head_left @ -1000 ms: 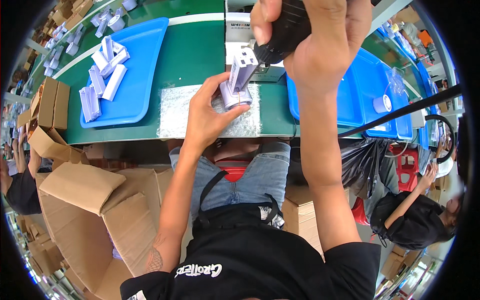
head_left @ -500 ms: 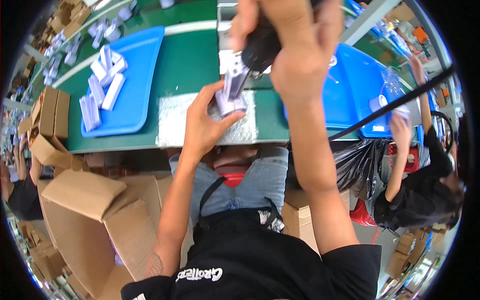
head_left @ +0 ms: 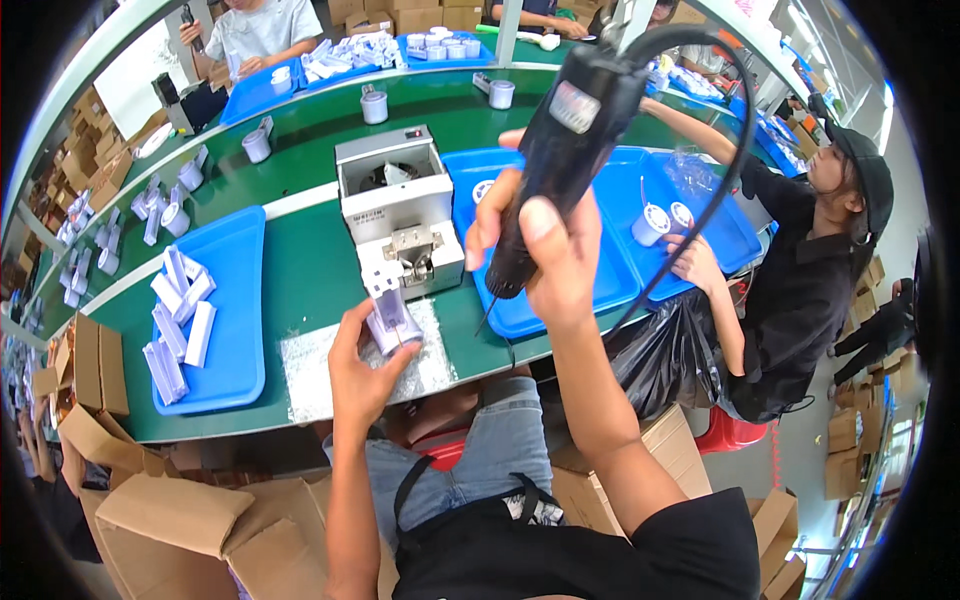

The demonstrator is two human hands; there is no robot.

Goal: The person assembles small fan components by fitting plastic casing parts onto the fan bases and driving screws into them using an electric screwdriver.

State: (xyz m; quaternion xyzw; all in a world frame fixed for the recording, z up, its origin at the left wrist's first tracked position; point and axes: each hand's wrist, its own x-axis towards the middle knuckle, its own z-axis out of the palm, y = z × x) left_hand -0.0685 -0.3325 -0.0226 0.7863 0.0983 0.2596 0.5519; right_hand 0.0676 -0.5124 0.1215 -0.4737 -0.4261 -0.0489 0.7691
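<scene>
My left hand (head_left: 362, 372) grips a pale lavender plastic housing (head_left: 392, 318) between thumb and fingers, tilted up over a white taped mat (head_left: 305, 370) on the green bench. In my right hand (head_left: 562, 255) is a black electric screwdriver (head_left: 572, 130), its cable arching to the right. The thin bit points down, to the right of the housing and apart from it. Just behind the housing stands a grey metal machine (head_left: 400, 208) with an open top, like a screw feeder.
At left a blue tray (head_left: 245, 300) holds several long white pieces. Blue trays (head_left: 625, 270) with round white parts lie at right, where a co-worker (head_left: 800, 260) reaches in. Similar housings (head_left: 374, 105) line the far belt. An open cardboard box (head_left: 180, 510) is at lower left.
The screwdriver has come away from the housing, rightward. My left hand keeps its hold on the housing. The view has tilted up, bringing the machine and far belt into sight.
</scene>
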